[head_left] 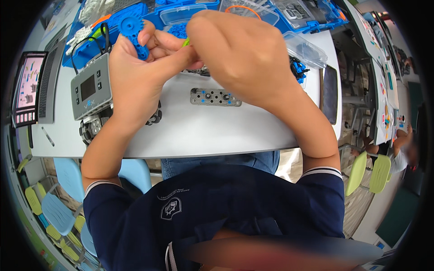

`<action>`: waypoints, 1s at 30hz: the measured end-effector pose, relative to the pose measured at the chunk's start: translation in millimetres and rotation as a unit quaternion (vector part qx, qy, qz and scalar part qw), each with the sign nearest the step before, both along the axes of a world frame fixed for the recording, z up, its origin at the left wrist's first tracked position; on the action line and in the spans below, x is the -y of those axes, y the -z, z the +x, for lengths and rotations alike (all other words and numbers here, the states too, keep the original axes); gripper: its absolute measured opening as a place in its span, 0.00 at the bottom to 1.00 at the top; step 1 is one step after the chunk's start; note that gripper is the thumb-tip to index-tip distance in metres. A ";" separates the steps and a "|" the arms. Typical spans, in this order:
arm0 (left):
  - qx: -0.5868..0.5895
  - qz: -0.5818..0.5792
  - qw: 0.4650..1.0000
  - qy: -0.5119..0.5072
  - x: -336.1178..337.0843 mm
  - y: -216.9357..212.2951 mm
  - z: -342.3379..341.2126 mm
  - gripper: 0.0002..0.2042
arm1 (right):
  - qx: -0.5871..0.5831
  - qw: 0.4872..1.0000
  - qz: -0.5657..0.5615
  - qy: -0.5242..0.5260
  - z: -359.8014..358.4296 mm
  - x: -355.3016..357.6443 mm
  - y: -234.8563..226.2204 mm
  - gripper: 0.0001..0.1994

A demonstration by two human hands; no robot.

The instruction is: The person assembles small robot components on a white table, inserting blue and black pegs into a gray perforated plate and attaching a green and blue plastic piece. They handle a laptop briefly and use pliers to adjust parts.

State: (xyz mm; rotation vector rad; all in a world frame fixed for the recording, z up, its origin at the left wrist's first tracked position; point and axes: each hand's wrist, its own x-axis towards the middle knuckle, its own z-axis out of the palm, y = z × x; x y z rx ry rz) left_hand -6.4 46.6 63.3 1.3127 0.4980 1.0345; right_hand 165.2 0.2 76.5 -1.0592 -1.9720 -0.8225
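Observation:
Both my hands are raised close together over the white table (244, 133). My left hand (140, 74) is closed on a blue toothed gear (131, 26) joined to a narrow blue piece (141, 50). Closed and turned back-up, my right hand (246, 56) meets the left one's fingertips. A bit of a lime-green piece (186, 42) shows between the two hands; most of it is hidden by my fingers. Below them on the table lies a grey perforated plate (216, 97) with blue pins and dark round parts.
A grey controller box (90, 86) with a small screen and cable sits left, above a wheeled assembly (92, 126). Blue parts trays (149, 13) line the back. At right are a clear plastic lid (307, 50), black-and-blue parts (298, 70) and a dark tablet-like slab (328, 95). A laptop (49, 86) stands far left.

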 end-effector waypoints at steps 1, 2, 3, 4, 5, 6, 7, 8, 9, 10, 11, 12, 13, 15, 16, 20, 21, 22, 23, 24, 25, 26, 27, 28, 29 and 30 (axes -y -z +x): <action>-0.021 0.000 1.000 -0.007 -0.6 0.2 0.3 0.21 | -0.003 1.000 -0.002 -0.002 -0.3 2.3 1.2 0.08; -0.016 -0.009 1.000 -0.006 -0.9 -0.1 0.5 0.21 | -0.008 1.000 -0.028 0.005 -0.8 3.3 2.5 0.10; -0.014 -0.005 1.000 -0.002 -1.1 -0.6 0.8 0.21 | -0.020 0.999 -0.039 0.004 -0.3 5.5 2.7 0.13; -0.011 -0.002 1.000 0.001 -0.9 -1.6 1.0 0.21 | -0.035 0.997 -0.073 0.003 1.0 6.9 2.2 0.13; -0.011 0.014 1.000 0.006 -0.5 -3.0 0.6 0.21 | -0.056 0.994 -0.091 -0.007 2.8 7.5 0.5 0.12; -0.011 0.030 0.999 0.010 0.6 -4.2 0.5 0.21 | -0.080 0.991 -0.102 -0.019 5.0 8.7 -1.9 0.11; -0.021 0.042 0.999 0.005 2.3 -5.6 -0.9 0.21 | -0.125 0.983 -0.131 -0.036 6.9 7.7 -5.2 0.08; -0.032 0.054 0.998 -0.002 4.8 -6.4 -1.8 0.21 | -0.171 0.971 -0.155 -0.056 9.7 7.0 -9.0 0.06; -0.009 0.057 0.998 -0.002 6.8 -6.4 -2.1 0.21 | -0.217 0.957 -0.178 -0.077 11.9 6.4 -12.9 0.07; -0.041 0.098 0.994 -0.016 8.7 -5.2 -1.5 0.21 | -0.266 0.929 -0.230 -0.112 13.9 6.3 -16.5 0.07; -0.038 0.129 0.991 -0.022 10.5 -2.8 0.3 0.21 | -0.312 0.896 -0.282 -0.147 16.3 7.0 -19.9 0.11; -0.035 0.160 0.986 -0.029 12.4 -0.7 0.9 0.21 | -0.329 0.873 -0.324 -0.160 18.1 7.8 -22.5 0.15; -0.017 0.190 0.981 -0.028 11.2 1.7 3.1 0.20 | -0.347 0.848 -0.364 -0.170 20.3 8.8 -24.7 0.18; -0.051 0.235 0.969 -0.047 12.0 3.9 1.7 0.19 | -0.357 0.816 -0.416 -0.185 25.9 8.6 -28.1 0.21; -0.069 0.253 0.964 -0.052 12.3 4.4 0.8 0.18 | -0.368 0.809 -0.414 -0.197 30.0 5.6 -29.7 0.20; -0.057 0.282 0.956 -0.053 10.2 2.8 -3.0 0.23 | -0.470 0.780 -0.380 -0.163 48.9 -10.3 -30.9 0.11; -0.036 0.271 0.960 -0.058 8.3 2.7 -2.9 0.22 | -0.392 0.844 -0.349 -0.114 52.3 -15.8 -28.0 0.09; -0.015 0.252 0.965 -0.063 6.0 2.8 -2.3 0.21 | -0.309 0.896 -0.313 -0.062 53.6 -21.8 -23.3 0.07; 0.004 0.238 0.969 -0.067 3.6 3.1 -1.8 0.20 | -0.223 0.936 -0.271 -0.009 53.8 -24.9 -16.9 0.07; 0.003 0.193 0.978 -0.073 1.3 3.3 -1.7 0.19 | -0.196 0.929 -0.313 0.016 52.7 -25.3 -9.2 0.06; 0.001 0.152 0.985 -0.079 -0.9 3.5 -1.8 0.18 | -0.168 0.919 -0.355 0.042 49.6 -26.2 0.0 0.06; -0.002 0.110 0.990 -0.084 -2.9 3.6 -2.3 0.17 | -0.142 0.893 -0.421 0.073 46.5 -25.3 8.5 0.05; -0.005 0.068 0.994 -0.089 -4.7 3.7 -2.7 0.16 | -0.101 0.906 -0.404 0.074 41.8 -27.7 17.3 0.07; -0.012 0.057 0.995 -0.083 -6.4 4.1 -2.6 0.16 | -0.092 0.915 -0.386 0.079 39.6 -27.1 23.5 0.07; -0.019 0.046 0.996 -0.076 -7.6 4.4 -2.5 0.17 | -0.083 0.911 -0.391 0.102 36.1 -28.2 29.6 0.07; -0.025 0.034 0.997 -0.071 -8.2 4.9 -2.6 0.17 | -0.074 0.902 -0.404 0.132 34.3 -28.2 33.2 0.07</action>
